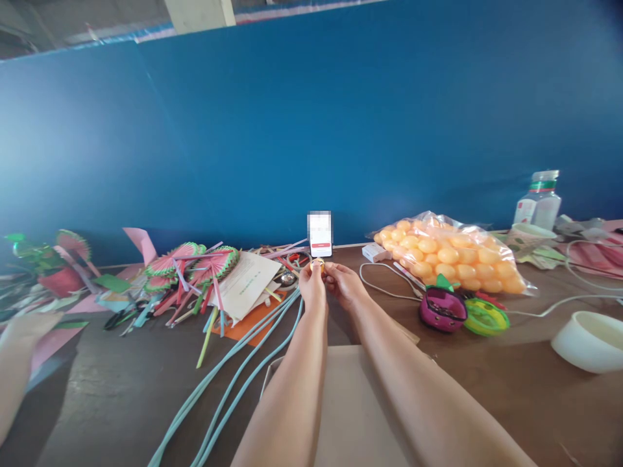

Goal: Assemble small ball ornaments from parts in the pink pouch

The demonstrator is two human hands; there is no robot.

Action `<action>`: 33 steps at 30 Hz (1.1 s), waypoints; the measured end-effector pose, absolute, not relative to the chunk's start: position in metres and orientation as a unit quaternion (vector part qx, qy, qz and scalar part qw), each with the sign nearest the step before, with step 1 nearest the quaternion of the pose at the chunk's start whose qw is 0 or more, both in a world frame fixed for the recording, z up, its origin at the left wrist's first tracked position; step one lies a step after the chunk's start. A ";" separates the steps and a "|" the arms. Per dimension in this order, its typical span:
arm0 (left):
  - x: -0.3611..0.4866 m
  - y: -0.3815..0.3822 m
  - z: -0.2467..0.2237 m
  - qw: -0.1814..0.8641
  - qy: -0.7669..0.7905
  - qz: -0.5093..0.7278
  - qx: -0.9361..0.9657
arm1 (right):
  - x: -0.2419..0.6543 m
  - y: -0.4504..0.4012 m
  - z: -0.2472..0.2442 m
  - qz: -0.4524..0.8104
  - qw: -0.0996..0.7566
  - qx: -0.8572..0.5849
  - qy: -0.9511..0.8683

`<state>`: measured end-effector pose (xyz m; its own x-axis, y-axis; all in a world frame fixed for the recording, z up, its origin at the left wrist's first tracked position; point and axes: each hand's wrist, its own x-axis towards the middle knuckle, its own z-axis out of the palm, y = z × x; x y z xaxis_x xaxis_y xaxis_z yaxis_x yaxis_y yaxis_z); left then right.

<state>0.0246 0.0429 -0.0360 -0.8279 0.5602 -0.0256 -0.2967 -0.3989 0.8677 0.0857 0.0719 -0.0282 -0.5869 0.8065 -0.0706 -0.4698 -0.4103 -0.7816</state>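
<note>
Both my arms reach forward over the table to a phone [320,243] standing upright against the blue wall. In the fingertips of my left hand [312,283] is a small round yellow thing [317,262], too small to name. My right hand [341,283] is right beside it with fingers closed in a pinch; what they hold, if anything, is hidden. Pale blue-green cords [243,373] run along the left of my left forearm. Beneath my forearms lies a beige board or box [348,402].
On the left are paper watermelon fans [214,266], a white sheet [248,285], scissors [115,318] and another person's blurred hand [34,324]. To the right stand a bag of orange balls [448,256], a purple basket [442,311], a white cable [384,285], a tape roll [584,344] and bottles [540,201].
</note>
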 end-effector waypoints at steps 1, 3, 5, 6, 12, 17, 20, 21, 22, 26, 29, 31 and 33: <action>0.025 0.043 -0.036 0.261 0.483 0.824 0.139 | 0.086 0.072 -0.028 0.808 0.394 -0.227 -0.375; 0.024 0.044 -0.037 0.261 0.482 0.824 0.141 | 0.086 0.071 -0.027 0.807 0.392 -0.229 -0.378; 0.024 0.045 -0.038 0.259 0.484 0.823 0.144 | 0.087 0.071 -0.027 0.809 0.391 -0.226 -0.377; 0.023 0.045 -0.038 0.258 0.486 0.822 0.145 | 0.087 0.071 -0.026 0.810 0.392 -0.224 -0.375; 0.023 0.045 -0.038 0.254 0.489 0.823 0.137 | 0.087 0.070 -0.025 0.816 0.388 -0.221 -0.367; 0.024 0.043 -0.037 0.246 0.492 0.824 0.134 | 0.087 0.071 -0.027 0.812 0.389 -0.226 -0.372; 0.024 0.043 -0.036 0.246 0.492 0.823 0.139 | 0.086 0.072 -0.028 0.807 0.389 -0.233 -0.379; 0.024 0.043 -0.037 0.246 0.492 0.823 0.141 | 0.086 0.072 -0.028 0.805 0.388 -0.236 -0.382; 0.024 0.043 -0.037 0.246 0.493 0.823 0.140 | 0.086 0.073 -0.029 0.803 0.388 -0.239 -0.384; 0.023 0.044 -0.039 0.242 0.495 0.823 0.140 | 0.084 0.073 -0.030 0.791 0.395 -0.250 -0.395; 0.022 0.046 -0.043 0.230 0.496 0.825 0.145 | 0.083 0.070 -0.030 0.777 0.410 -0.241 -0.411; 0.021 0.047 -0.044 0.228 0.496 0.825 0.148 | 0.083 0.068 -0.028 0.769 0.423 -0.236 -0.418; 0.021 0.048 -0.045 0.227 0.494 0.825 0.154 | 0.083 0.066 -0.027 0.763 0.430 -0.234 -0.422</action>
<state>0.0212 0.0476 -0.0452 -0.8494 0.5270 0.0285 -0.2233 -0.4079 0.8853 0.0829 0.0657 -0.0266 -0.5212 0.8534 0.0059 -0.4594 -0.2747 -0.8447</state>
